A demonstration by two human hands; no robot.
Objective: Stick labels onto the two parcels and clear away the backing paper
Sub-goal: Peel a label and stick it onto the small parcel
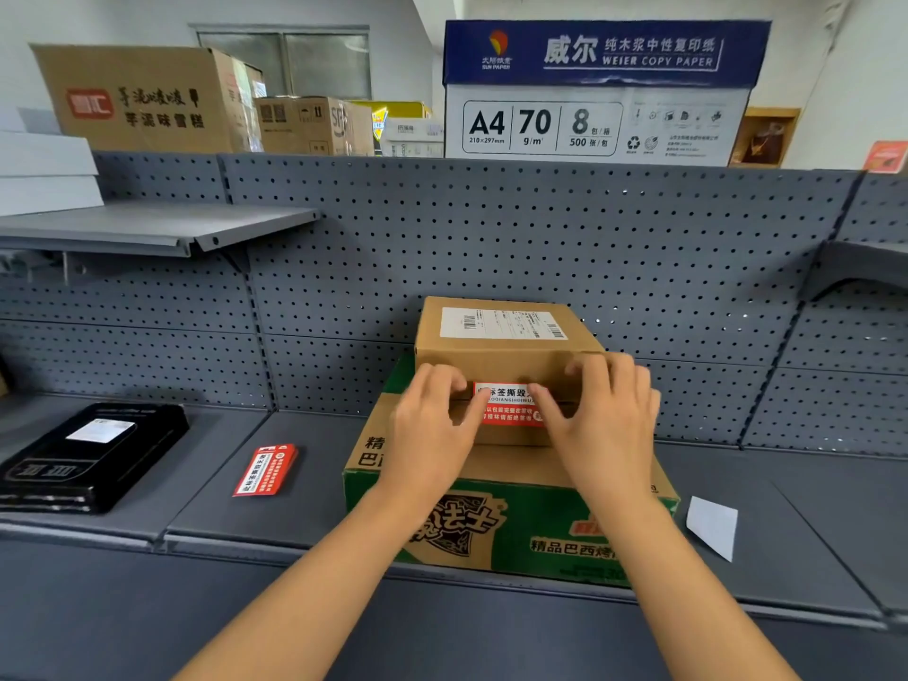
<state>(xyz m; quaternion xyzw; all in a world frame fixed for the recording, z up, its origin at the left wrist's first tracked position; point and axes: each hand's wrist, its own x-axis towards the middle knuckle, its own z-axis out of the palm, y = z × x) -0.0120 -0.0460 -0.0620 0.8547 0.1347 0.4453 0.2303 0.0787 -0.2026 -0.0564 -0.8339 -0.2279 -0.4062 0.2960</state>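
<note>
A small brown parcel with a white shipping label on top sits on a larger green and brown carton on the grey shelf. A red and white label lies across the small parcel's front face. My left hand presses its left end with fingers and thumb. My right hand presses its right end, fingers resting on the parcel's top edge. A stack of red labels lies on the shelf to the left. A white piece of backing paper lies to the right of the carton.
A black flat box lies at the far left of the shelf. A grey pegboard backs the shelf. Cardboard boxes and a copy paper carton stand on top. A small upper shelf juts out at left.
</note>
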